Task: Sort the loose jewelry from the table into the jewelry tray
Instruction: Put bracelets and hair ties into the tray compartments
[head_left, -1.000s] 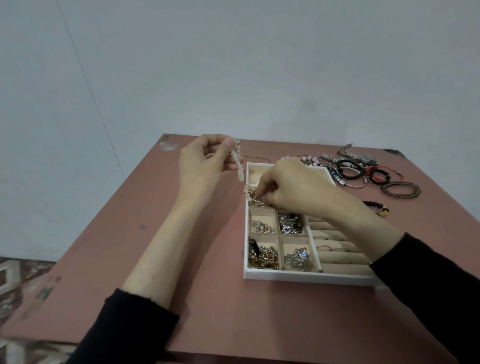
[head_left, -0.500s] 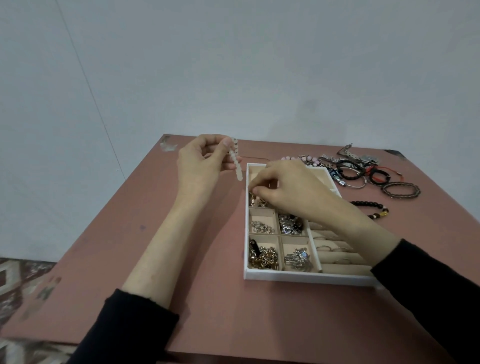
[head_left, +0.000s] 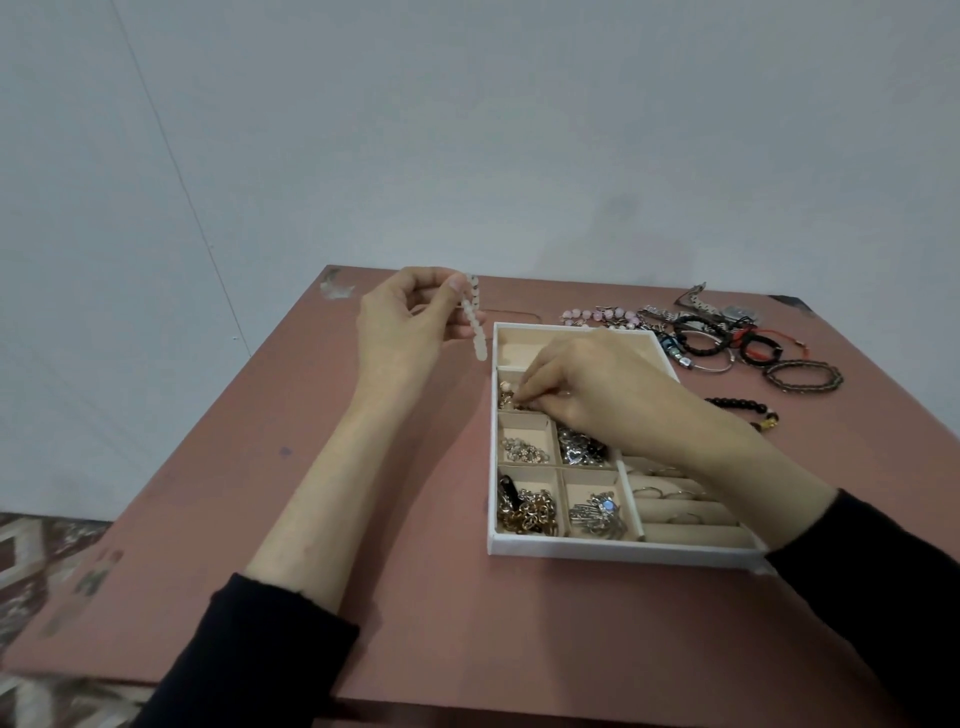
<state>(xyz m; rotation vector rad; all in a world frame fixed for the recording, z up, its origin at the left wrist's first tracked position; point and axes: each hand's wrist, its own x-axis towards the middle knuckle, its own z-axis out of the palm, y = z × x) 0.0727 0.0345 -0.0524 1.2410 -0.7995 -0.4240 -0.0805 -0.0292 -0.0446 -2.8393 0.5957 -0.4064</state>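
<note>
**Q:** What are the hands doing?

**A:** The left hand (head_left: 400, 322), left of centre in the frame, is raised above the table. Its thumb and curled fingers pinch the top of a white bead bracelet (head_left: 475, 327), which hangs straight down just beyond the tray's far left corner.

**Q:** And the other hand?

**A:** The right hand (head_left: 587, 384) reaches over the jewelry tray (head_left: 597, 553), palm down. Its fingertips are drawn together among small gold pieces (head_left: 506, 401) in a left-column compartment. Whether they actually grip one, I cannot tell.

**Q:** Where is the tray?

**A:** Right of centre, flat on a reddish-brown table (head_left: 415, 623). It is white with beige dividers. Nearer compartments hold silver charms (head_left: 524, 449), gold chains (head_left: 527, 512) and a silver brooch-like cluster (head_left: 595, 512). Ring rolls (head_left: 691, 514) fill its right side.

**Q:** Any jewelry outside it?

**A:** Yes, in the frame's upper right: a pink bead bracelet (head_left: 597, 315) touching the tray's far edge, a metal watch band (head_left: 696, 301), a black-and-red cord bracelet (head_left: 761, 349), a brown beaded bracelet (head_left: 802, 375) and a black bead bracelet (head_left: 743, 405).
</note>
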